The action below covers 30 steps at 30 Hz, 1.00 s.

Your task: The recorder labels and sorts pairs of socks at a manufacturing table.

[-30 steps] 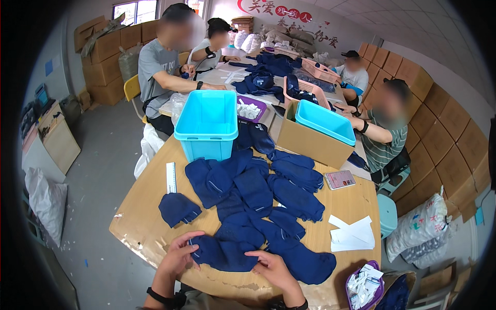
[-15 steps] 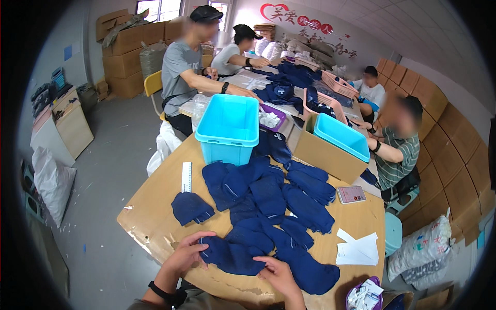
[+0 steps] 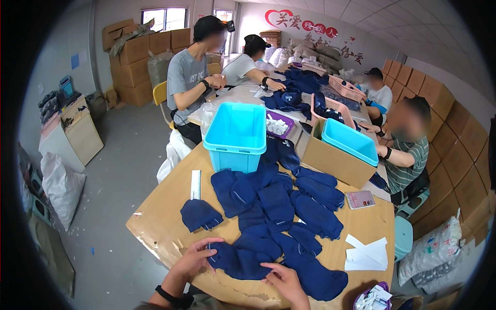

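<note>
My left hand (image 3: 200, 257) pinches the left end of a navy-blue cloth piece (image 3: 238, 262), stretched and sock-like in shape, near the table's front edge. My right hand (image 3: 284, 279) has its thumb and fingers closed on the piece's lower right edge. Just beyond lies a loose pile of similar navy cloth pieces (image 3: 276, 204), several with a thin pale line along an edge. One separate folded navy piece (image 3: 200, 215) rests to the left, touching the lower end of a white ruler (image 3: 195, 182).
A turquoise bin (image 3: 235, 155) stands behind the pile. A cardboard box (image 3: 333, 160) holds another turquoise bin (image 3: 351, 142). At right lie a phone (image 3: 360, 200), white paper strips (image 3: 367, 256) and a purple basket (image 3: 373, 298) of white tags. Several people sit along the farther tables.
The whole view has shifted slightly right and down. My hands keep their hold on the cloth piece. At far left, a person in grey has drawn an arm back from the table.
</note>
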Tool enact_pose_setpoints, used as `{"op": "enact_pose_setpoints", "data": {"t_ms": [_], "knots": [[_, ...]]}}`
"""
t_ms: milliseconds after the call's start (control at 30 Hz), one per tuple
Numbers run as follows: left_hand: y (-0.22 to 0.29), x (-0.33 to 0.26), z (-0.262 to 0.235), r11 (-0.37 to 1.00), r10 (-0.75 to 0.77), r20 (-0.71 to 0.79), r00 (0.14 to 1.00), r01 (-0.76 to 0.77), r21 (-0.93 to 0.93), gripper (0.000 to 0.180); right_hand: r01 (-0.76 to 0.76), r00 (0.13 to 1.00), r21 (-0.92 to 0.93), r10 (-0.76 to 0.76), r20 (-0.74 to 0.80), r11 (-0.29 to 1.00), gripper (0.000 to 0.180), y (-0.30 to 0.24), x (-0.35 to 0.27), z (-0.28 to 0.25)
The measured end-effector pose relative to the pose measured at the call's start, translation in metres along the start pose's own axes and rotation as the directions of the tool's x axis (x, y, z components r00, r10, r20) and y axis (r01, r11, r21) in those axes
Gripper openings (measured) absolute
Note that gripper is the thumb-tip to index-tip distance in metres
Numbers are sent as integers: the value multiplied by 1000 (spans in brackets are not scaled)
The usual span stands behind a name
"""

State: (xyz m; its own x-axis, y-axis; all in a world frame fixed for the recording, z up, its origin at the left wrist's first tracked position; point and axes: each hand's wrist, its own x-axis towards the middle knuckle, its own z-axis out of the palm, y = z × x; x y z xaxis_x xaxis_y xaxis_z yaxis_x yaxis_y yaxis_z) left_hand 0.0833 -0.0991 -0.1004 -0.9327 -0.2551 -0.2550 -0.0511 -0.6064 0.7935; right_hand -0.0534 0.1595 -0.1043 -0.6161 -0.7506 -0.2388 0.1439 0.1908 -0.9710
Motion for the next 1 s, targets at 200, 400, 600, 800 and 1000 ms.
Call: {"op": "enact_pose_setpoints", "data": {"t_ms": [200, 400, 600, 800, 1000], "knots": [[1, -1, 3, 1000, 0, -25, 1000, 0, -5, 37, -1, 1000, 1, 1, 15, 1000, 29, 0, -1, -1], [1, 1, 1, 1000, 19, 2, 1000, -19, -12, 36, 18, 999, 2, -18, -42, 1000, 18, -12, -3, 8], [5, 1, 7, 1000, 1, -10, 1000, -1, -10, 36, 109, 972, 55, -95, -213, 993, 18, -19, -7, 10], [5, 2, 5, 999, -45, -38, 998, 45, 0, 33, 361, 818, -404, -493, -297, 841, 17, -28, -9, 1], [5, 1, 3, 998, -56, -25, 998, 55, -35, 32, 457, 748, -288, -539, -388, 842, 17, -27, -10, 7]]}}
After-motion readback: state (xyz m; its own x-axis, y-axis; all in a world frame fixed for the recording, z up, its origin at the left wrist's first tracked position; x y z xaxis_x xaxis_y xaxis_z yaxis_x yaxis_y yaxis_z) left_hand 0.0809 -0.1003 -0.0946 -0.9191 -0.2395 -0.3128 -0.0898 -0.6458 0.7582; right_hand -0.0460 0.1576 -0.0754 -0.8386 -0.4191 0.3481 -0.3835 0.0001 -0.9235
